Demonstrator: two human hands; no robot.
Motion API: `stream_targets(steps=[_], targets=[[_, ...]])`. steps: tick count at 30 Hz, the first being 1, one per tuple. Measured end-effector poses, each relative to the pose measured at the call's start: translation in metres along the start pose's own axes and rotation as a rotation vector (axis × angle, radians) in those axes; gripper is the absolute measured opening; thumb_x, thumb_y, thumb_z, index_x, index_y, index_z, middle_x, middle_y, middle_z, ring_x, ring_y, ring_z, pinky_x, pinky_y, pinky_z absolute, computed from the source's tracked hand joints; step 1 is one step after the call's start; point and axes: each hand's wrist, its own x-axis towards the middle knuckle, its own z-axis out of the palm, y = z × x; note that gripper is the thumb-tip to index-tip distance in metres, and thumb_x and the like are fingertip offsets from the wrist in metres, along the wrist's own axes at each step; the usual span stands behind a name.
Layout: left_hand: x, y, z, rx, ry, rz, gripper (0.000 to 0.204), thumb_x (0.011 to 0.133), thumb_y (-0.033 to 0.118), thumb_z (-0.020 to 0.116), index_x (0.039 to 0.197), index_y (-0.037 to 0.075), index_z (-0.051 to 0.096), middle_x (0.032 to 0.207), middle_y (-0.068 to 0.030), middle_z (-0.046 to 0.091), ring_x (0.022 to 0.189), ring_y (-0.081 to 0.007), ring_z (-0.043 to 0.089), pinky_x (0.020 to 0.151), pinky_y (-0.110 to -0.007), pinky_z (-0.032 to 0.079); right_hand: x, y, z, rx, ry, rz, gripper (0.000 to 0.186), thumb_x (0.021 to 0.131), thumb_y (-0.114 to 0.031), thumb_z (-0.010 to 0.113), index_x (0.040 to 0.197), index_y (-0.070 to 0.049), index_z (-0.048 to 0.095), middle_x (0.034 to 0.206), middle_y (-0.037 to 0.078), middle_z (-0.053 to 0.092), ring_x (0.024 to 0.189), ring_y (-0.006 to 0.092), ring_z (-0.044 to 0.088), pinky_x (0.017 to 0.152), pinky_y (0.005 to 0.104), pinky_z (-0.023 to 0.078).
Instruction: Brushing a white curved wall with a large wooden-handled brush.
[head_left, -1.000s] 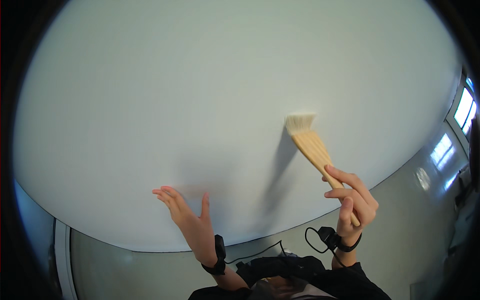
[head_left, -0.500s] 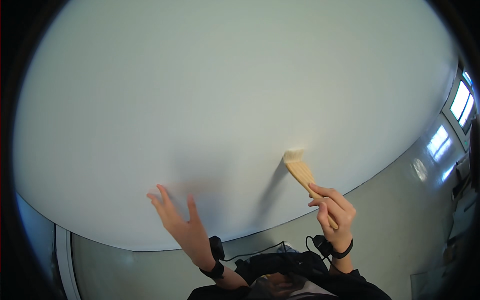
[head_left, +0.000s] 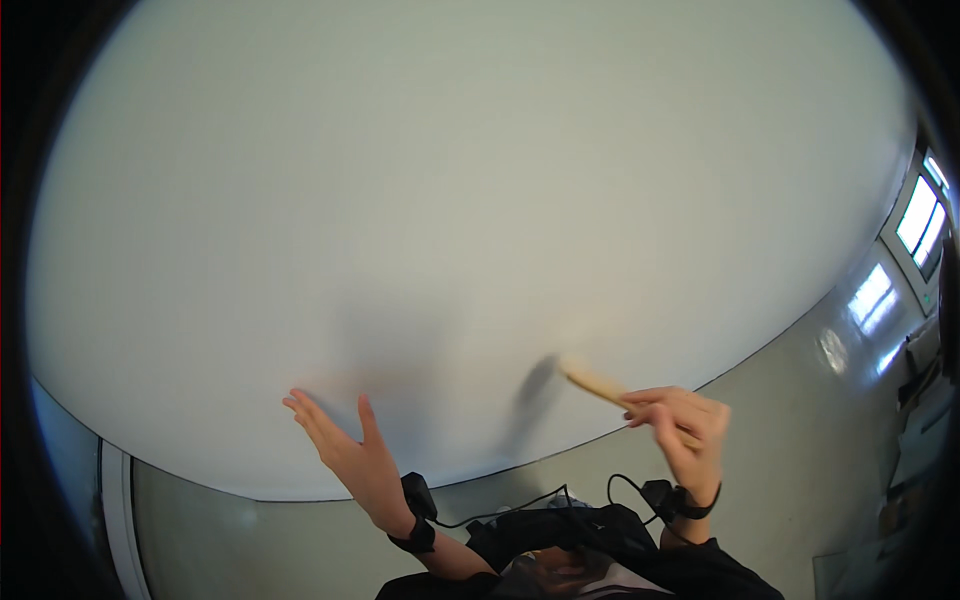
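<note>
Brush (head_left: 594, 384), gripped in right hand (head_left: 690, 425), lower and more edge-on than before, left hand (head_left: 353, 463) spread

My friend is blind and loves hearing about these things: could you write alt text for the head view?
A person's right hand grips a pale wooden brush, slightly blurred, over a broad white surface. The left hand is open and empty, with a black wrist strap on each side.

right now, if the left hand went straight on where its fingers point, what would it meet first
Probably the broad white surface; nothing else shows ahead of the left hand, though depth is unclear.
</note>
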Motion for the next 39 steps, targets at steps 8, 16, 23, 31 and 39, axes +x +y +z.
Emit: stream_targets(steps=[8,16,23,31,39], targets=[[0.012,0.002,-0.012,-0.022,-0.072,0.006,0.082,0.102,0.032,0.065,0.162,-0.001,0.02,0.17,-0.0248,0.015,0.158,-0.0356,0.017,0.126,-0.042,0.021,0.075,-0.06,-0.005,-0.02,0.468,-0.727,0.057,0.109,-0.042,0.049,0.083,0.003,0.07,0.112,0.035,0.07,0.095,0.0359,0.074,0.079,0.04,0.06],[0.001,0.006,0.012,-0.028,-0.124,0.033,0.086,0.103,0.035,0.063,0.161,-0.006,0.015,0.169,-0.0283,0.009,0.158,-0.0369,0.012,0.126,-0.042,0.02,0.099,-0.049,0.028,-0.16,0.502,-0.658,0.056,0.102,-0.048,0.059,0.087,0.004,0.076,0.115,0.026,0.073,0.091,0.0322,0.075,0.076,0.0356,0.06],[-0.001,0.004,0.016,0.093,-0.145,0.135,0.088,0.103,0.029,0.064,0.161,-0.007,0.01,0.167,-0.0349,0.007,0.153,-0.0465,0.026,0.121,-0.048,0.033,0.025,-0.029,0.039,-0.253,0.231,-0.36,0.025,0.093,-0.021,0.066,0.083,0.0,0.075,0.112,0.022,0.075,0.081,0.0293,0.074,0.068,0.0341,0.059],[0.008,-0.006,0.007,0.102,-0.148,0.195,0.089,0.102,0.028,0.066,0.162,-0.005,0.009,0.168,-0.0324,0.01,0.155,-0.0439,0.022,0.121,-0.05,0.029,-0.016,-0.005,0.064,-0.195,-0.124,0.087,0.008,0.089,-0.007,0.072,0.09,0.0,0.074,0.107,0.014,0.075,0.077,0.0248,0.073,0.068,0.0342,0.058],[0.01,-0.007,0.003,0.051,-0.205,0.196,0.089,0.102,0.027,0.067,0.162,-0.004,0.009,0.167,-0.0329,0.008,0.156,-0.0439,0.017,0.125,-0.046,0.024,0.022,-0.062,0.034,-0.041,0.385,-0.332,0.061,0.108,-0.044,0.046,0.081,0.005,0.071,0.11,0.028,0.072,0.084,0.0364,0.076,0.071,0.0393,0.062]])
